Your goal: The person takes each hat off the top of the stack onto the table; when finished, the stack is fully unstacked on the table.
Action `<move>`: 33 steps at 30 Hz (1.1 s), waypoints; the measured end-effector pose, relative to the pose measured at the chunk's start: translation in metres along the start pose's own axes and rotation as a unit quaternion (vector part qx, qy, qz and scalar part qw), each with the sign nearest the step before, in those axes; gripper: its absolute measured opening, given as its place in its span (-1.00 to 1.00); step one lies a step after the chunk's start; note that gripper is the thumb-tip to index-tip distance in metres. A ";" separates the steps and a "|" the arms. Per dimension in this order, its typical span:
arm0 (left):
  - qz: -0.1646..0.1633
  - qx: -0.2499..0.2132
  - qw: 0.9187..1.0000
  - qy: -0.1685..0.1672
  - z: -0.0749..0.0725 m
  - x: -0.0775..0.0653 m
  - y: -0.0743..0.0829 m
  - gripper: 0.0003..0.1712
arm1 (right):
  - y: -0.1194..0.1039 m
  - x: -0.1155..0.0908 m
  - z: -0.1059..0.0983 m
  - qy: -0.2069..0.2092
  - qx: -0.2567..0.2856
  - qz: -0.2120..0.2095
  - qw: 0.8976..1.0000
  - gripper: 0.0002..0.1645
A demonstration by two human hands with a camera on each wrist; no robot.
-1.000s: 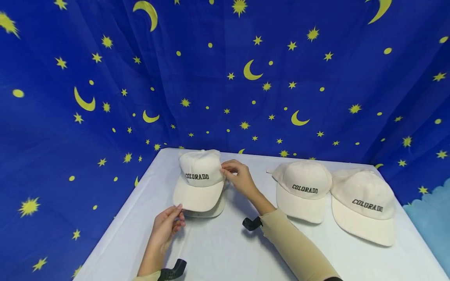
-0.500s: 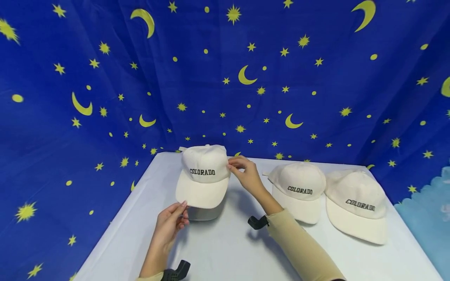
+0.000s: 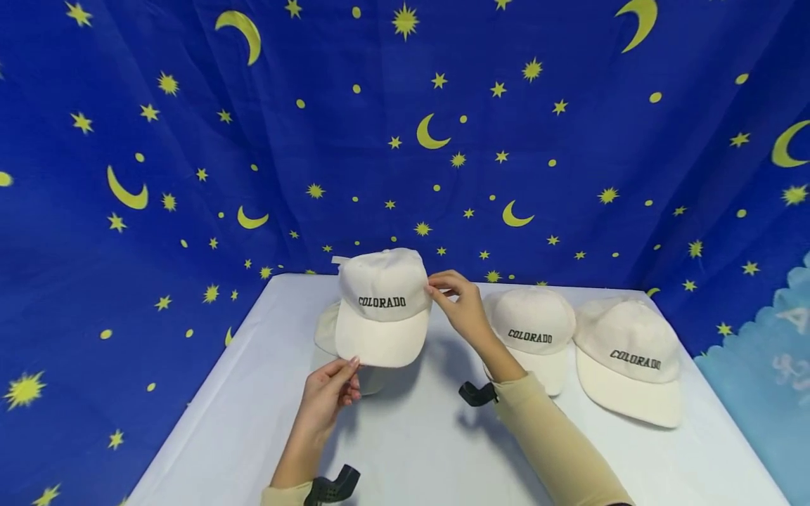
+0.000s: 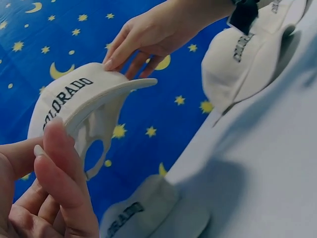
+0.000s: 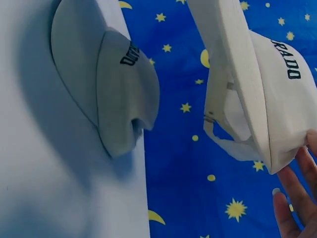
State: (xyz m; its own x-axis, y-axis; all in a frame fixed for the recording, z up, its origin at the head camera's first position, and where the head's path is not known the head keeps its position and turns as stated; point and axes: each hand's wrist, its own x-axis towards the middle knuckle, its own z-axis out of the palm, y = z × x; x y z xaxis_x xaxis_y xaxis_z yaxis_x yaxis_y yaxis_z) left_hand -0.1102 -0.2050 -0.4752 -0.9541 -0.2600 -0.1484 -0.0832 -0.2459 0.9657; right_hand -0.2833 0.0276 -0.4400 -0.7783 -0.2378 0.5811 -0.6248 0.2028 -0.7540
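Both hands hold a cream baseball cap (image 3: 382, 299) lettered COLORADO in the air, its brim toward me. At the brim's left front edge, my left hand (image 3: 329, 393) pinches between thumb and fingers. My right hand (image 3: 460, 303) pinches the side of the crown, as the right wrist view also shows around the held cap (image 5: 287, 94). Below and behind it, a second cap (image 3: 326, 329) lies on the table, mostly hidden in the head view. That lower cap (image 5: 111, 79) shows fully in the right wrist view, apart from the held one.
Two more COLORADO caps lie side by side on the right: a nearer-to-centre cap (image 3: 531, 327), partly behind my right forearm, and a far-right cap (image 3: 629, 358). The white table (image 3: 418, 450) ends at a blue star-and-moon cloth (image 3: 354, 154).
The held cap has risen from the cap under it and moved right, both hands going with it. The lower cap is now more uncovered on the left. The head view has shifted slightly.
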 end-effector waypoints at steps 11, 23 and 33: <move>-0.005 0.019 1.000 -0.023 0.025 0.008 -0.011 -0.65 | 0.002 -0.006 -0.029 0.016 -0.006 0.012 1.000 -0.79; -0.003 0.060 0.998 -0.027 0.044 0.015 -0.030 -0.59 | 0.010 -0.019 -0.057 0.012 -0.049 0.037 0.998 -0.83; -0.004 0.074 0.996 -0.043 0.052 0.022 -0.043 -0.59 | 0.018 -0.025 -0.067 0.010 -0.069 0.053 0.996 -0.81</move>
State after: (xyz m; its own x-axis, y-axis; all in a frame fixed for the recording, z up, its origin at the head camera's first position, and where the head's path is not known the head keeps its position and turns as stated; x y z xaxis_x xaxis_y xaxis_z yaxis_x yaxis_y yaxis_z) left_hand -0.1422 -0.1518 -0.5087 -0.9741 -0.1753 -0.1426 -0.1254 -0.1058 0.9865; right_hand -0.2789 0.1013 -0.4476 -0.8410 -0.1893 0.5069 -0.5399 0.3544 -0.7635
